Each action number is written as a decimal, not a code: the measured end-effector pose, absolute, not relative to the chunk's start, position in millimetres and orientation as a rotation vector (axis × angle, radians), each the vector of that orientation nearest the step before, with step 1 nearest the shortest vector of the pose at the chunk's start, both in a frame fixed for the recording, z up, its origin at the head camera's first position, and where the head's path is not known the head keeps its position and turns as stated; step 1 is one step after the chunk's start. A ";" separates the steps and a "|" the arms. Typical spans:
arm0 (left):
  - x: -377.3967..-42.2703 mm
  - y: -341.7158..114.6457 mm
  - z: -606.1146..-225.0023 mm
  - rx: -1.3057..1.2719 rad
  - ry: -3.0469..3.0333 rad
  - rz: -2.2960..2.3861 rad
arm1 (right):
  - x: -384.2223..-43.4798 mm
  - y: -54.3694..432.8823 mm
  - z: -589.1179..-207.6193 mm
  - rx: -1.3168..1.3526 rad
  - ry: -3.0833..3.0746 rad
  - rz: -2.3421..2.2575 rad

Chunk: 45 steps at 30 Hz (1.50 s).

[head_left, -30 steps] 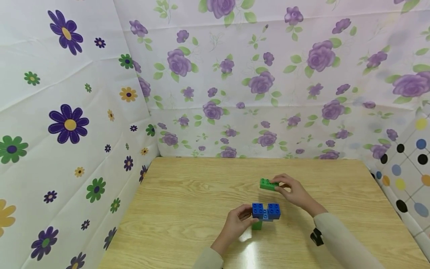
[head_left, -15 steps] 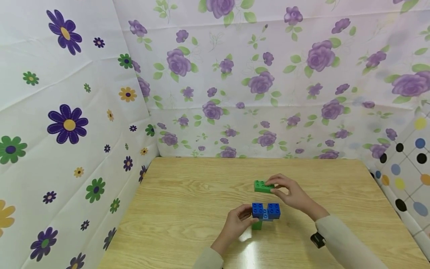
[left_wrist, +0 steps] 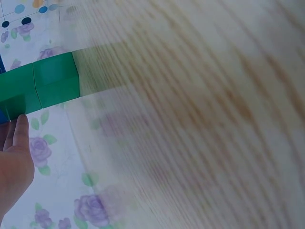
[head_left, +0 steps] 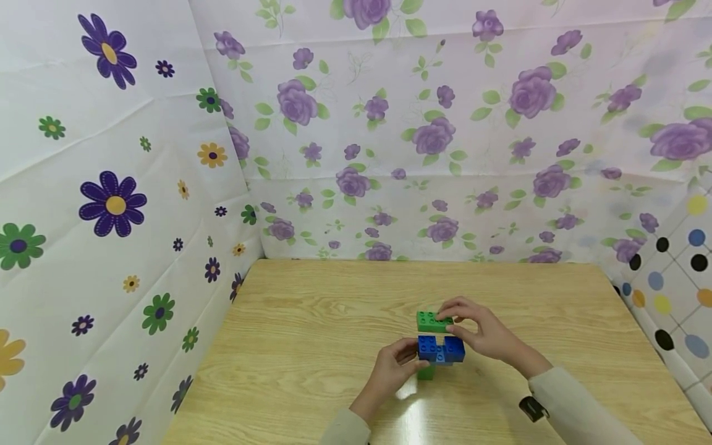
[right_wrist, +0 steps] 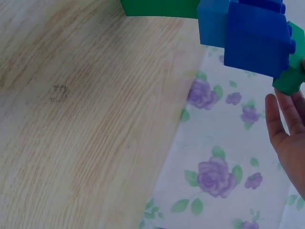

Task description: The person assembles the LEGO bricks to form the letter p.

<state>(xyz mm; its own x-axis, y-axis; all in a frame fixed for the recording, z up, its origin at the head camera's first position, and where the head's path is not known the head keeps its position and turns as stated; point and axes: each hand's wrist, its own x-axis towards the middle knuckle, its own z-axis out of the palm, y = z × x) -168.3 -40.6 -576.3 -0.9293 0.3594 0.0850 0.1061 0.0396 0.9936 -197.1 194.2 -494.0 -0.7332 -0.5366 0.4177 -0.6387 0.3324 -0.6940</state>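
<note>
A small tower of toy building bricks stands on the wooden table: stacked green bricks [left_wrist: 56, 78] at the bottom, a light blue brick [right_wrist: 212, 24] across them, and two dark blue bricks [head_left: 427, 346] side by side on top with a gap between. My left hand [head_left: 391, 369] grips the tower at its left side, thumb in front and fingers behind. Between thumb and fingers my right hand [head_left: 478, 327] pinches a long green brick [head_left: 428, 321], studs up. In the right wrist view this brick overlaps the studded side of a dark blue brick.
The light wood table [head_left: 311, 321] has flowered cloth walls behind [head_left: 345, 216] and at the left [head_left: 139, 259]. A dotted cloth [head_left: 673, 272] hangs on the right. A black band [head_left: 533, 408] shows at the right sleeve.
My right hand has brought the green brick left and then down toward the dark blue bricks, closing the distance to them. The left hand and tower have stayed in place.
</note>
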 end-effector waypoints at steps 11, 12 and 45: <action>-167.7 -40.7 -574.6 0.444 2.138 1.964 | -173.5 184.5 -467.1 1.143 -2.437 1.375; -167.6 -40.7 -574.6 0.447 2.138 1.965 | -172.6 184.5 -467.5 1.144 -2.437 1.374; -166.4 -40.3 -573.4 0.435 2.119 1.969 | -167.1 188.9 -479.3 1.242 -2.371 1.304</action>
<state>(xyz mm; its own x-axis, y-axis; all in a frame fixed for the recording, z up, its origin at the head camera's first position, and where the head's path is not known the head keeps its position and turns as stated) -166.4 -40.3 -573.4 -0.9328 0.3580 0.0422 0.0684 0.0607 0.9958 -167.1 188.9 -479.3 -0.6407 -0.5885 0.4931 -0.7316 0.2730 -0.6247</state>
